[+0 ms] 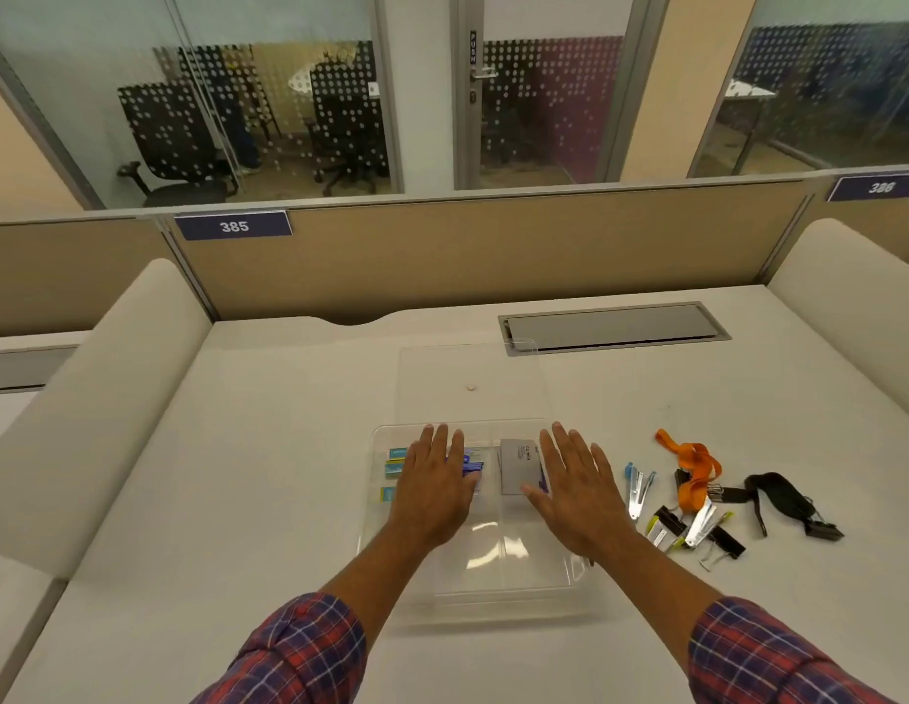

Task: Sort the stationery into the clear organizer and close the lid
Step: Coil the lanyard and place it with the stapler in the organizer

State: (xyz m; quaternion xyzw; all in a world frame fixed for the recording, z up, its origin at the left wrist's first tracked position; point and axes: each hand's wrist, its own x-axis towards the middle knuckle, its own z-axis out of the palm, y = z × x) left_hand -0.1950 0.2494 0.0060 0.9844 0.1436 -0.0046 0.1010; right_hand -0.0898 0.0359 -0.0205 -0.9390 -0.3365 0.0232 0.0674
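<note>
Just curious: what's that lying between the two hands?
Head view: a grey box in the clear organizer, between left hand and right hand.

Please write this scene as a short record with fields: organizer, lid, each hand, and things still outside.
organizer: clear, holds small blue boxes and a grey box
lid: lies open behind the organizer
left hand: open, flat over the blue boxes
right hand: open, flat by the grey box
outside: orange strap, black strap, binder clips, staple remover, on the desk at right

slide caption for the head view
Left hand and right hand open over the clear organizer; lid lies behind, loose stationery at right
</note>
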